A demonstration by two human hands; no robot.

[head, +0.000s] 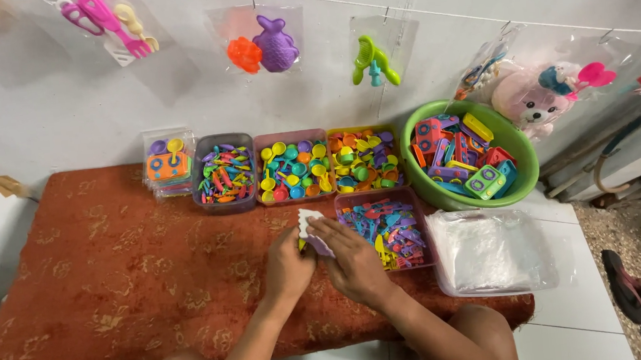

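From the head camera, your left hand (287,265) and right hand (351,261) meet over the red mat (115,280), fingers pinching 1 small clear bag (310,226) just beside the tray of mixed toy pieces (389,232). Keep the bag's mouth held wide and steady before you reach toward the tray.

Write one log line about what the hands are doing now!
left hand: holding clear bag | right hand: on same bag | near: tub of toy pieces | surface: red rug
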